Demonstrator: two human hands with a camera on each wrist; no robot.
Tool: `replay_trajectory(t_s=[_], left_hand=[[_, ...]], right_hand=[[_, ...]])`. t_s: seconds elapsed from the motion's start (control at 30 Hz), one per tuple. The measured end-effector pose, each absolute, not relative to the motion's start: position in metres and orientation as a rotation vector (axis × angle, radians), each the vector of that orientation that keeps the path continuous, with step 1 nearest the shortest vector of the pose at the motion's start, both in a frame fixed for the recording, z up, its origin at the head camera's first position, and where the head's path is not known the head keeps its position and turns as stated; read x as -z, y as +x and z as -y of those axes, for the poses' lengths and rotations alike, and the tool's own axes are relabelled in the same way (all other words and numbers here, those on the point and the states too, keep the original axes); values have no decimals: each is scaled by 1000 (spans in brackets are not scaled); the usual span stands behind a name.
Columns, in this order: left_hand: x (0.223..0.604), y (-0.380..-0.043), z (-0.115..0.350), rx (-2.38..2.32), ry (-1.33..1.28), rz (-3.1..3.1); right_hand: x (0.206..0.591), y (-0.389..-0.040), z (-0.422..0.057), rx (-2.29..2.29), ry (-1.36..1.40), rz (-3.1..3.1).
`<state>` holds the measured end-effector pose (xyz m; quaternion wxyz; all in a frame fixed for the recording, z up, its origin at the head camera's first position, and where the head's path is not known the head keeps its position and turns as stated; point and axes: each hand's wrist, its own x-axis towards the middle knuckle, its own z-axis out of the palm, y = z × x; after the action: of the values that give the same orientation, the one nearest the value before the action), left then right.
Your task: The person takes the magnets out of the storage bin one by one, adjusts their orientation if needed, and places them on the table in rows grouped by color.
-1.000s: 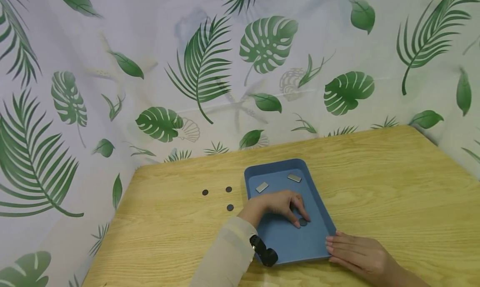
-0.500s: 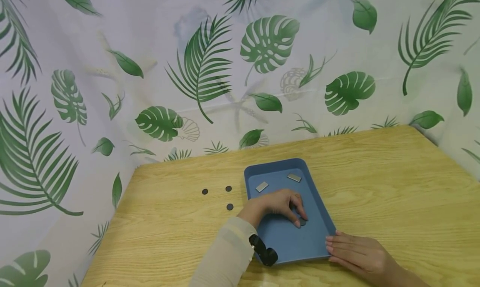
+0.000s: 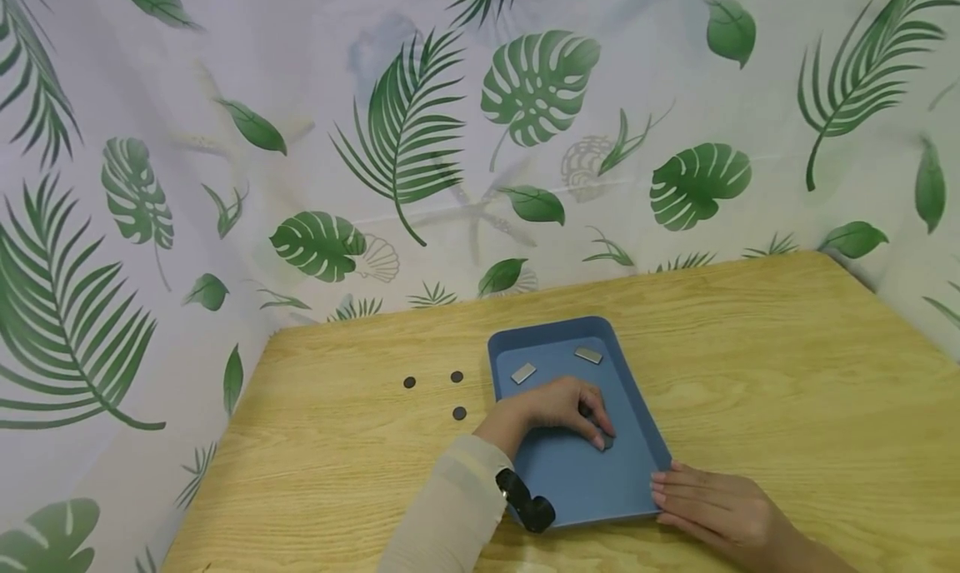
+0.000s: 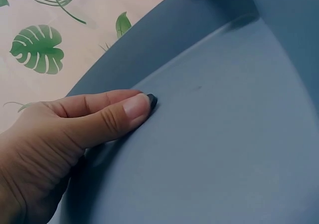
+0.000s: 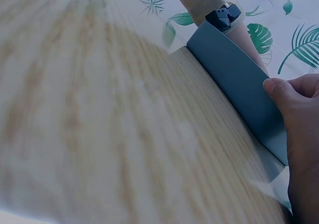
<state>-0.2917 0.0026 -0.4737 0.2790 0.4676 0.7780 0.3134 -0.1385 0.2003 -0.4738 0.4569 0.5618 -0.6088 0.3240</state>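
My left hand (image 3: 562, 406) reaches down inside the blue tray (image 3: 577, 498). Between its thumb and index finger it pinches a small dark round disc (image 3: 608, 442), seen nearly edge-on at the fingertips in the left wrist view, where my left hand (image 4: 84, 124) covers part of it. Two silver rectangular blocks, a left one (image 3: 523, 374) and a right one (image 3: 588, 355), lie flat in the tray's far end. My right hand (image 3: 720, 506) rests with straight fingers against the near right corner. In the right wrist view its thumb (image 5: 276, 89) touches the top edge of the wall.
Left of the tray, three more dark discs lie on the wooden table: one at the far left (image 3: 409, 382), one nearer the tray (image 3: 457, 376) and one closer to me (image 3: 460, 413). A leaf-print curtain (image 3: 465, 123) hangs behind the table. A black watch-like band (image 3: 525, 502) circles my left wrist.
My left thumb and index finger have drawn together on the disc, which has shifted slightly right. My right hand, the tray, the blocks and the loose discs keep their places.
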Motion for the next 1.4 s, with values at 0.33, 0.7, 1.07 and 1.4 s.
replay_trajectory(t_s=[0.33, 0.7, 1.07, 1.4], left_hand=[[474, -292, -1, -827, 1299, -2094], [474, -290, -2, -843, 1344, -2175], [474, -293, 0, -933, 1377, -2231], [468, -295, 0, -1074, 1153, -2243]], right_hand=[[475, -137, -201, -807, 1384, 1512], [477, -137, -202, -805, 1381, 1519], [473, -139, -200, -813, 1397, 1511], [472, -139, -199, -774, 1371, 1497]])
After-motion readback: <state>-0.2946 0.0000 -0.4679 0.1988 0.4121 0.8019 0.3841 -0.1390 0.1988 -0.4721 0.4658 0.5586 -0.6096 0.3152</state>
